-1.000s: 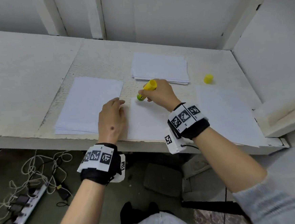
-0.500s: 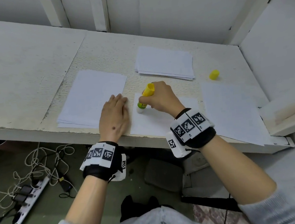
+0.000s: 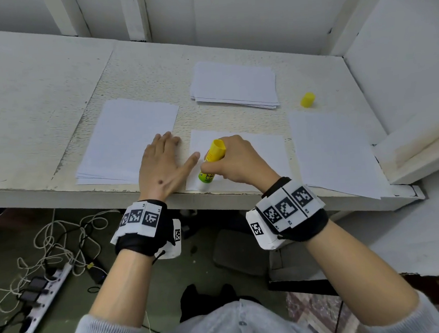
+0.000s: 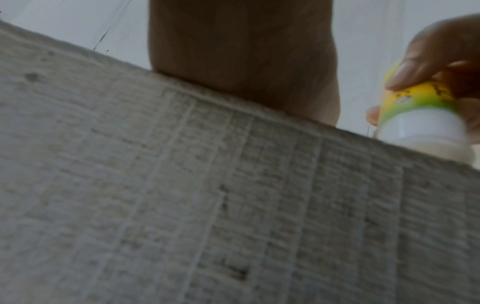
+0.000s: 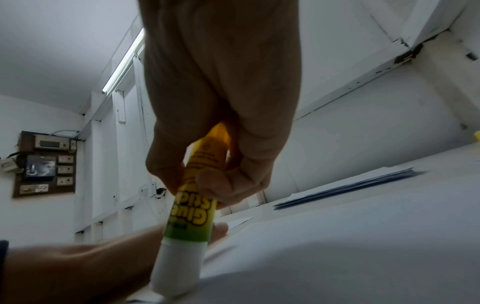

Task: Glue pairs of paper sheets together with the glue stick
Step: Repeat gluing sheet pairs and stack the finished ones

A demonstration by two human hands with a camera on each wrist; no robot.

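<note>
1. We see the right hand (image 3: 235, 162) wrapped around the glue stick (image 3: 211, 161), fingers and thumb curled about its yellow barrel, with the white tip pointing down at the near left corner of the sheet (image 3: 261, 150).
2. From the right wrist view, the stick (image 5: 192, 207) leans out of the fist, its tip at the paper; we cannot tell whether it presses or only touches.
3. The left hand (image 3: 162, 165) lies flat on the desk (image 3: 140, 75), fingers straight and together, holding nothing. Its thumb reaches to the sheet's left edge, just beside the stick; its fingertips overlap the near right corner of the left stack (image 3: 124, 137).
4. The stick is a smooth plastic cylinder: yellow at the top, green lower down, with a white collar at the tip.
5. The sheet is plain white, rectangular and lies flat at the desk's front edge.
6. The desk is painted white, with a rough, grainy texture and chipped paint along the front edge; the left wrist view shows fine ridges in that surface (image 4: 207, 205).
7. A far stack (image 3: 233, 85) of white sheets lies behind the hands, well apart.
8. Another white sheet (image 3: 333, 152) lies to the right.
9. A small yellow cap (image 3: 307, 99) stands on the desk to the right of the far stack.
</note>
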